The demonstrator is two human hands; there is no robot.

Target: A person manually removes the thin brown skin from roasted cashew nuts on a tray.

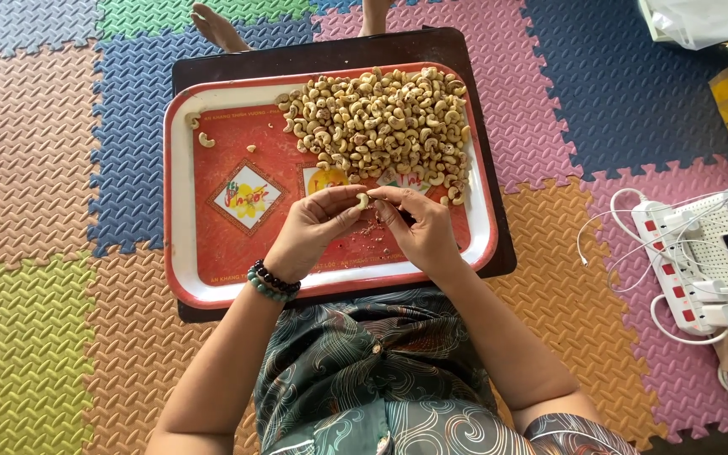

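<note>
Cashews, loose, tray's upper left (206,140): 2 whole, plus a small bit. Tray (180,211), red w/ white rim: 1. My left hand (309,232) & right hand (423,229): fingertips of both pinched on 1 cashew (363,200) above tray's middle. Judged light, hard, brittle; best gripped at ends. Cashew heap (381,122), upper right: too many to count.

Both forearms are reaching forward and angling inward, so the hands are meeting near the tray's front edge. The left hand (309,229) and the right hand (421,229) are pinching their fingertips together, thumbs and forefingers touching, wrists slightly bent.
</note>
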